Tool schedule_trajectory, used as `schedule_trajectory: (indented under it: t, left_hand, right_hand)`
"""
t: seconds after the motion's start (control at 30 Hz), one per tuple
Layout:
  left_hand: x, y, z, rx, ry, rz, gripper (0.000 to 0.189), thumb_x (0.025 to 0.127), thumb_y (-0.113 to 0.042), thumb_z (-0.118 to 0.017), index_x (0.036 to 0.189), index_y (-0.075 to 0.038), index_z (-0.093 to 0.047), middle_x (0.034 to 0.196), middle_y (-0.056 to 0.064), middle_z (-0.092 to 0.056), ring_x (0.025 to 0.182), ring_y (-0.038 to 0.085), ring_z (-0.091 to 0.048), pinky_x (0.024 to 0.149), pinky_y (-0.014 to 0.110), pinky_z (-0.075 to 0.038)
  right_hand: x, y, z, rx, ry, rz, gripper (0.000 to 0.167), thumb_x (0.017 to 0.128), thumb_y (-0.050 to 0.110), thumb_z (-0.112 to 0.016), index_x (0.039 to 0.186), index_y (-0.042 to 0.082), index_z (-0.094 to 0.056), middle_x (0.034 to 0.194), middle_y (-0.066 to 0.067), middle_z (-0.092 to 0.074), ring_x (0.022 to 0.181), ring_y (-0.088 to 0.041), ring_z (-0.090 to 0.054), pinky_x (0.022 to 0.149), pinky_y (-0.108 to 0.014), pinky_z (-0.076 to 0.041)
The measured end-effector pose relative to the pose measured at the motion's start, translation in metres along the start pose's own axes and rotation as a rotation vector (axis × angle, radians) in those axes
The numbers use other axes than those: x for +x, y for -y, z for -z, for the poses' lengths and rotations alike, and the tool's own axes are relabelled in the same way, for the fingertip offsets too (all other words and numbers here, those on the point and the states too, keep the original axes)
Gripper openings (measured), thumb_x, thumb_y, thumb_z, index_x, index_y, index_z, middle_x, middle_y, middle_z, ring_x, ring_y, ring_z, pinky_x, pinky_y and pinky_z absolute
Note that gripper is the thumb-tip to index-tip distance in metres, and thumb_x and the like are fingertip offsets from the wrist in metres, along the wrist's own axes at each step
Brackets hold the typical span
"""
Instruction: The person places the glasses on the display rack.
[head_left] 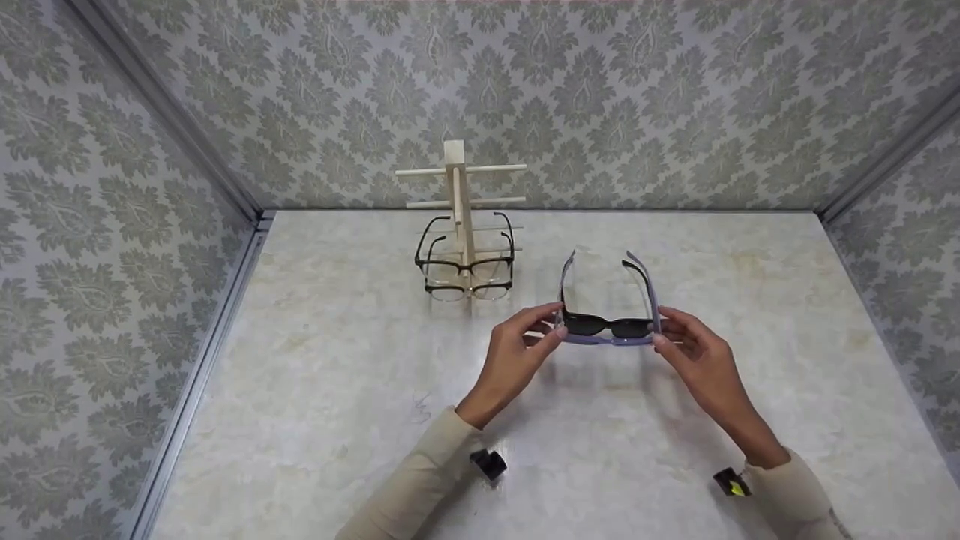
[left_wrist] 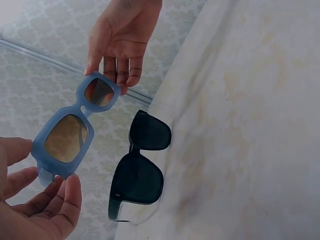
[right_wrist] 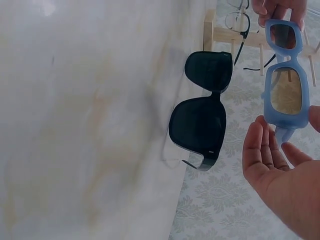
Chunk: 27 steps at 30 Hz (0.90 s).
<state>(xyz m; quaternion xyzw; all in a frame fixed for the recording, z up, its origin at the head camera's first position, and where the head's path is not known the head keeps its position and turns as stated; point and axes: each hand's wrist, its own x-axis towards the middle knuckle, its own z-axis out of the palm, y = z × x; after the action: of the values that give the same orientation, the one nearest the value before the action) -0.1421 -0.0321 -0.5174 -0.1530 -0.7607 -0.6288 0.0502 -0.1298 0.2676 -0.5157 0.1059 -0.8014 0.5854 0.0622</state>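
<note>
- From my end, the left hand (head_left: 517, 341) reaches up and right from the bottom centre, its sleeve (head_left: 420, 480) angled the same way.
- I see its thumb and fingers pinching one front corner of the blue-framed sunglasses (head_left: 600, 340), right of the frame's centre.
- The right hand (head_left: 697, 356) slants up and left from the lower right, fingers bent, gripping the opposite corner between thumb and fingers.
- Both temples of the blue pair stand unfolded, pointing up the frame.
- My wrist views show black sunglasses (left_wrist: 142, 177) on the table, just beyond the held pair.
- Upper centre, a wooden display stand (head_left: 461, 195) bears two dark-rimmed eyeglasses (head_left: 444, 262).
</note>
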Motion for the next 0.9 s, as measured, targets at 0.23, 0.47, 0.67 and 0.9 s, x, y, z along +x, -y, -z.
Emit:
schedule_trajectory:
  t: [0.23, 0.47, 0.67, 0.9]
  left_hand:
    - [-0.002, 0.000, 0.007, -0.027, -0.016, 0.010, 0.039, 0.105, -0.014, -0.077, 0.143, -0.004, -0.073, 0.125, 0.020, -0.075, 0.108, 0.024, -0.076, 0.092, 0.042, -0.065]
    - [-0.005, -0.002, 0.014, -0.016, -0.019, 0.019, 0.040, 0.105, -0.013, -0.077, 0.143, -0.003, -0.072, 0.124, 0.018, -0.075, 0.108, 0.024, -0.076, 0.092, 0.041, -0.065]
    - [-0.009, -0.005, 0.021, -0.021, -0.027, 0.003, 0.039, 0.105, -0.013, -0.077, 0.142, -0.001, -0.072, 0.123, 0.015, -0.076, 0.107, 0.025, -0.076, 0.091, 0.041, -0.065]
    - [-0.017, -0.006, 0.030, 0.000, -0.031, 0.006, 0.041, 0.106, -0.015, -0.077, 0.145, -0.004, -0.071, 0.124, 0.015, -0.075, 0.109, 0.025, -0.075, 0.092, 0.041, -0.065]
  right_hand:
    - [0.004, 0.003, -0.005, 0.024, 0.026, 0.009, 0.045, 0.106, 0.002, -0.073, 0.149, -0.003, -0.063, 0.129, -0.027, -0.069, 0.109, -0.014, -0.072, 0.093, -0.021, -0.061]
    - [0.005, 0.006, -0.010, 0.026, 0.030, 0.005, 0.045, 0.106, 0.001, -0.073, 0.149, -0.003, -0.063, 0.129, -0.029, -0.068, 0.109, -0.013, -0.072, 0.093, -0.021, -0.061]
    - [0.004, 0.008, -0.015, 0.011, 0.043, 0.006, 0.046, 0.106, 0.001, -0.073, 0.150, -0.002, -0.063, 0.128, -0.026, -0.068, 0.109, -0.013, -0.072, 0.092, -0.020, -0.061]
    - [0.002, 0.014, -0.022, 0.041, 0.059, 0.011, 0.046, 0.106, 0.004, -0.074, 0.151, -0.001, -0.063, 0.131, -0.024, -0.069, 0.113, -0.014, -0.072, 0.096, -0.021, -0.060]
